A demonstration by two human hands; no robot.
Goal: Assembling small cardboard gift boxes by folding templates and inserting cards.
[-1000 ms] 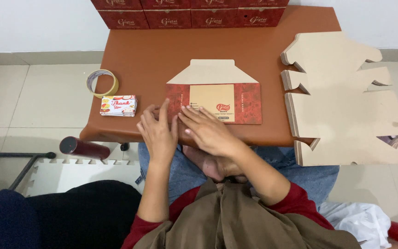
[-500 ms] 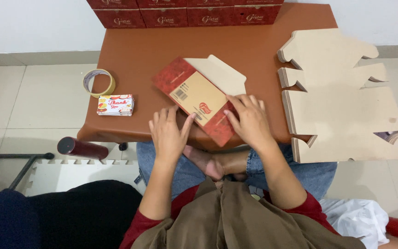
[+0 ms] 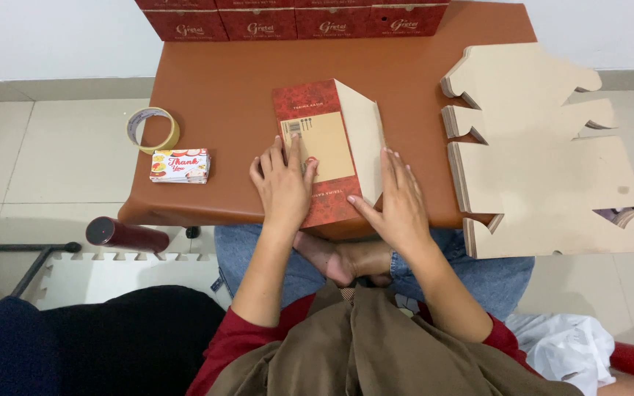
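A flattened red and tan cardboard box lies lengthwise on the brown table, its plain flap folded up along the right side. My left hand presses flat on the box's near left part, fingers spread. My right hand rests flat at the box's near right edge, thumb touching the red panel below the flap. Neither hand grips anything.
A stack of unfolded tan box blanks overhangs the table's right side. A tape roll and a small pile of cards lie at the left. Red boxes line the far edge. A dark red cylinder lies on the floor.
The box has been turned from lying crosswise, through a diagonal, to lengthwise. Both hands moved with it and now press it flat.
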